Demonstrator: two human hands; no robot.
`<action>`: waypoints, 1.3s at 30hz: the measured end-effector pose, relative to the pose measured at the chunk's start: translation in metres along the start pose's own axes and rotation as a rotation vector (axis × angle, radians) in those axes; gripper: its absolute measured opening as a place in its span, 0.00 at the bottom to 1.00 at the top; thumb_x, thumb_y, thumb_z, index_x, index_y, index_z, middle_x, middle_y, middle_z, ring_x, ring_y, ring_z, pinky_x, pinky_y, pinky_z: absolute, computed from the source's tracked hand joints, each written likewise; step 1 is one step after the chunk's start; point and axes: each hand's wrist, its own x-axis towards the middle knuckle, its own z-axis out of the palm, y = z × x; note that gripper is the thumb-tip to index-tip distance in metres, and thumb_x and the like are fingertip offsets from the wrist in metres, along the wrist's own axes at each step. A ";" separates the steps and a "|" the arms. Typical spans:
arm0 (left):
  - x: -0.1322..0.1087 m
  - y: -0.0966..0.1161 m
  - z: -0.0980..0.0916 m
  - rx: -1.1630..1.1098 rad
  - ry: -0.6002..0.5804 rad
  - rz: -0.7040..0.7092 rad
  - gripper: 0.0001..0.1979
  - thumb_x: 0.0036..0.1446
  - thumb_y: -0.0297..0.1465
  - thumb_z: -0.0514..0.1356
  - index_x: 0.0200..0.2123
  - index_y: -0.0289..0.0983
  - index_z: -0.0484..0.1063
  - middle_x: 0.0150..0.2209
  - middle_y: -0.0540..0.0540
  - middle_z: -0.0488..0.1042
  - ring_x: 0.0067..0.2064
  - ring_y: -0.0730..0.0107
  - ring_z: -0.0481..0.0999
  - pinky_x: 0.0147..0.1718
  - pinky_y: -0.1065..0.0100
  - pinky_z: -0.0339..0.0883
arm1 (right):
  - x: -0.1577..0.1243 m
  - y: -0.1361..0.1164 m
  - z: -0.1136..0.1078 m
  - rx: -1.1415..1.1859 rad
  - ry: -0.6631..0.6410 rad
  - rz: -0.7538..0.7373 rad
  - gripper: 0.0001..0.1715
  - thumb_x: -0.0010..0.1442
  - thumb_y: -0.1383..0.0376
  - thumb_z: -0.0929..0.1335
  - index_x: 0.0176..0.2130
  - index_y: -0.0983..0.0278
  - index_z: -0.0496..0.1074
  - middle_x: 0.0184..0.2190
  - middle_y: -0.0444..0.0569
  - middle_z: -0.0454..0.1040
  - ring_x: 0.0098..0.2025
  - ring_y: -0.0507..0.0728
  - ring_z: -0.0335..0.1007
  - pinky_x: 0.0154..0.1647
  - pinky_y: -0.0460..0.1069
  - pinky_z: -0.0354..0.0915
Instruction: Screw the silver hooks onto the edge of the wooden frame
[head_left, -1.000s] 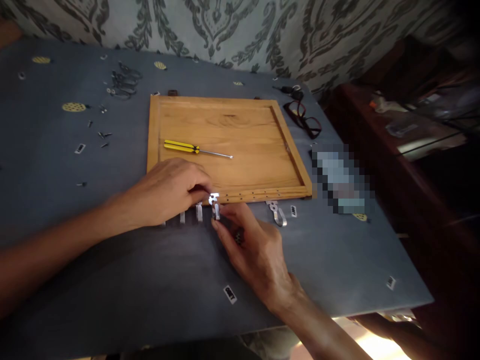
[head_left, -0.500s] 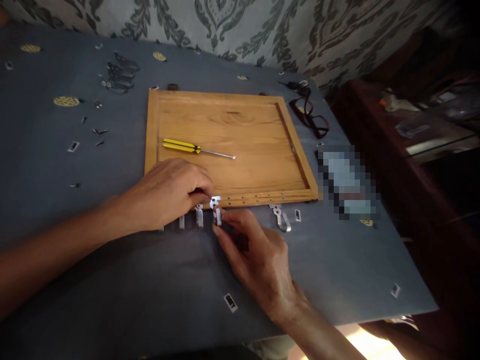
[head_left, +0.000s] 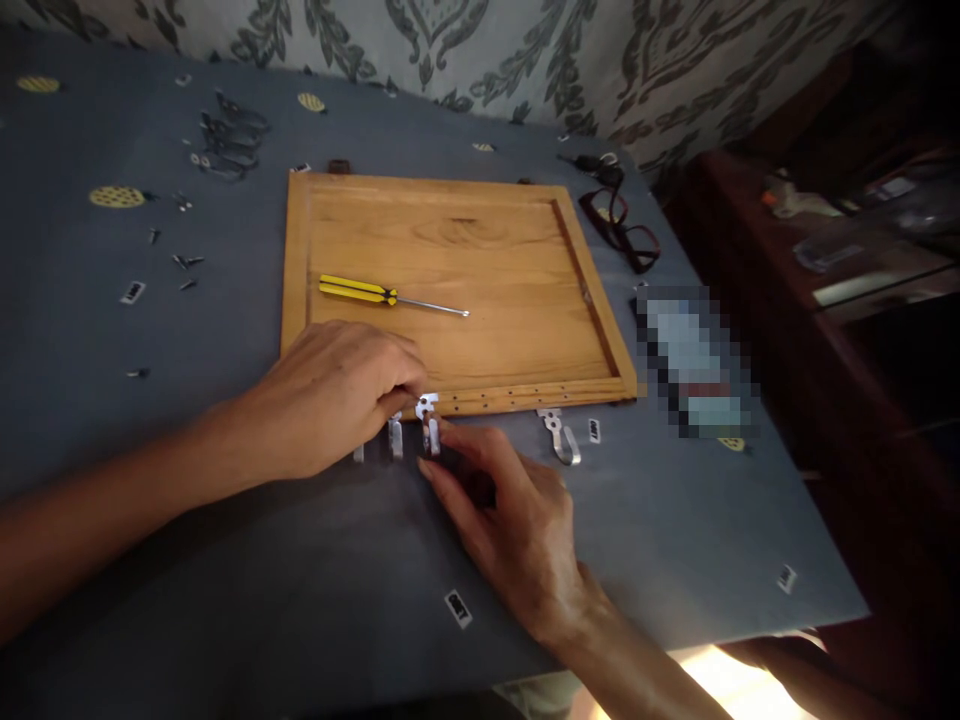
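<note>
A wooden framed board [head_left: 480, 270] lies flat on a dark blue-grey table [head_left: 225, 540]. My left hand [head_left: 337, 390] rests at its near edge, fingers curled and pinching the top of a shiny metal hook [head_left: 428, 420]. From the right, my right hand [head_left: 510, 510] pinches the same hook with thumb and forefinger. Two more metal hooks [head_left: 395, 437] hang from the board's near edge, partly hidden under my left hand. Another loose metal hook [head_left: 561, 437] lies on the table to the right. A yellow-handled screwdriver [head_left: 390, 295] lies on the board.
Small screws [head_left: 184, 262] and dark metal parts [head_left: 229, 145] are scattered at the table's far left. Red-framed glasses [head_left: 622, 225] and keys [head_left: 596, 168] lie beyond the board's right corner. A blurred-out object [head_left: 690, 365] sits right of the board. Dark wooden furniture [head_left: 825, 300] stands past the table's right edge.
The view has shifted slightly; both hands stay at the hook on the board's near edge, with the right fingers curling a little closer to it.
</note>
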 end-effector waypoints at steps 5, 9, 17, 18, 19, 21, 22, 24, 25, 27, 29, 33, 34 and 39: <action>0.001 -0.001 0.001 -0.001 0.011 0.002 0.08 0.60 0.29 0.62 0.28 0.41 0.76 0.28 0.57 0.75 0.31 0.78 0.69 0.30 0.67 0.46 | -0.001 0.000 -0.001 -0.025 0.029 0.023 0.09 0.70 0.59 0.66 0.45 0.62 0.72 0.26 0.41 0.78 0.20 0.49 0.69 0.25 0.44 0.69; 0.000 -0.001 0.000 -0.017 0.003 0.012 0.08 0.59 0.28 0.62 0.27 0.40 0.76 0.29 0.57 0.76 0.30 0.78 0.68 0.30 0.67 0.45 | -0.003 -0.001 -0.003 -0.020 0.066 0.026 0.08 0.69 0.61 0.67 0.46 0.62 0.72 0.28 0.41 0.79 0.21 0.49 0.71 0.26 0.44 0.70; 0.001 0.000 -0.001 -0.023 -0.012 -0.006 0.08 0.59 0.28 0.62 0.28 0.40 0.77 0.30 0.55 0.76 0.31 0.76 0.68 0.31 0.67 0.46 | -0.002 -0.001 0.000 -0.010 0.038 -0.006 0.08 0.69 0.63 0.67 0.48 0.62 0.72 0.28 0.40 0.78 0.22 0.49 0.71 0.28 0.43 0.71; 0.001 0.000 -0.001 -0.019 -0.016 -0.010 0.08 0.59 0.27 0.62 0.28 0.40 0.77 0.30 0.55 0.76 0.31 0.77 0.68 0.31 0.67 0.46 | -0.001 -0.001 0.000 -0.013 0.040 -0.004 0.08 0.69 0.63 0.67 0.47 0.62 0.72 0.27 0.40 0.78 0.22 0.49 0.71 0.28 0.43 0.70; 0.001 0.000 -0.001 -0.014 -0.019 -0.014 0.08 0.59 0.27 0.62 0.28 0.40 0.77 0.30 0.55 0.76 0.31 0.77 0.68 0.31 0.67 0.46 | -0.001 -0.001 0.001 -0.015 0.040 -0.002 0.07 0.69 0.63 0.67 0.46 0.62 0.72 0.26 0.40 0.78 0.21 0.49 0.71 0.27 0.44 0.70; 0.001 0.001 -0.001 -0.008 -0.020 -0.015 0.08 0.60 0.27 0.62 0.28 0.40 0.77 0.30 0.55 0.76 0.31 0.77 0.68 0.31 0.67 0.46 | -0.001 -0.001 0.001 -0.015 0.039 -0.002 0.07 0.69 0.63 0.66 0.47 0.62 0.72 0.26 0.40 0.78 0.21 0.49 0.70 0.26 0.44 0.69; 0.001 0.001 -0.001 -0.006 -0.016 -0.014 0.08 0.59 0.27 0.62 0.28 0.40 0.77 0.29 0.55 0.76 0.30 0.77 0.68 0.30 0.67 0.46 | -0.001 0.000 0.001 -0.015 0.035 -0.004 0.08 0.69 0.63 0.66 0.47 0.62 0.72 0.27 0.40 0.78 0.21 0.49 0.69 0.26 0.44 0.69; 0.000 0.001 -0.001 -0.002 -0.001 -0.003 0.08 0.59 0.27 0.62 0.27 0.40 0.77 0.29 0.55 0.76 0.30 0.77 0.68 0.30 0.68 0.46 | -0.001 0.001 0.002 -0.010 0.025 -0.014 0.09 0.69 0.64 0.66 0.49 0.61 0.71 0.27 0.40 0.77 0.20 0.48 0.69 0.25 0.44 0.68; 0.000 0.002 -0.001 0.002 0.004 0.000 0.08 0.59 0.27 0.62 0.27 0.39 0.76 0.29 0.55 0.76 0.29 0.77 0.67 0.30 0.68 0.47 | -0.001 0.001 0.002 -0.007 0.020 -0.021 0.09 0.69 0.65 0.66 0.49 0.61 0.71 0.27 0.40 0.77 0.21 0.48 0.68 0.25 0.44 0.67; 0.000 0.002 -0.002 0.017 0.003 -0.002 0.07 0.58 0.26 0.62 0.27 0.39 0.76 0.29 0.55 0.76 0.29 0.77 0.68 0.30 0.68 0.47 | -0.001 0.002 0.003 -0.002 0.012 -0.028 0.07 0.70 0.64 0.66 0.48 0.62 0.71 0.27 0.41 0.77 0.21 0.49 0.69 0.25 0.44 0.67; 0.000 0.002 -0.002 0.029 0.002 -0.001 0.08 0.58 0.26 0.62 0.27 0.39 0.76 0.30 0.55 0.77 0.29 0.77 0.68 0.29 0.68 0.47 | 0.000 0.003 0.003 -0.005 0.010 -0.029 0.06 0.70 0.63 0.65 0.45 0.62 0.71 0.27 0.41 0.77 0.21 0.49 0.70 0.26 0.44 0.67; -0.001 0.000 0.001 0.031 0.049 0.050 0.08 0.58 0.25 0.61 0.28 0.39 0.77 0.30 0.54 0.78 0.30 0.76 0.70 0.29 0.69 0.50 | 0.001 0.002 0.003 -0.023 0.018 -0.010 0.07 0.70 0.62 0.65 0.43 0.61 0.71 0.27 0.41 0.78 0.23 0.49 0.72 0.27 0.44 0.67; -0.001 0.000 0.002 0.031 0.065 0.063 0.08 0.58 0.25 0.61 0.28 0.39 0.78 0.31 0.54 0.79 0.30 0.75 0.71 0.29 0.69 0.51 | 0.001 0.001 0.002 -0.027 0.016 -0.004 0.06 0.70 0.62 0.65 0.43 0.61 0.71 0.27 0.41 0.78 0.23 0.50 0.72 0.27 0.44 0.67; -0.002 -0.002 0.004 0.020 0.079 0.073 0.08 0.59 0.27 0.60 0.30 0.40 0.79 0.32 0.53 0.80 0.31 0.74 0.73 0.30 0.69 0.55 | 0.003 -0.001 0.001 -0.032 0.010 -0.015 0.07 0.71 0.63 0.64 0.40 0.61 0.70 0.29 0.44 0.79 0.27 0.51 0.75 0.27 0.45 0.67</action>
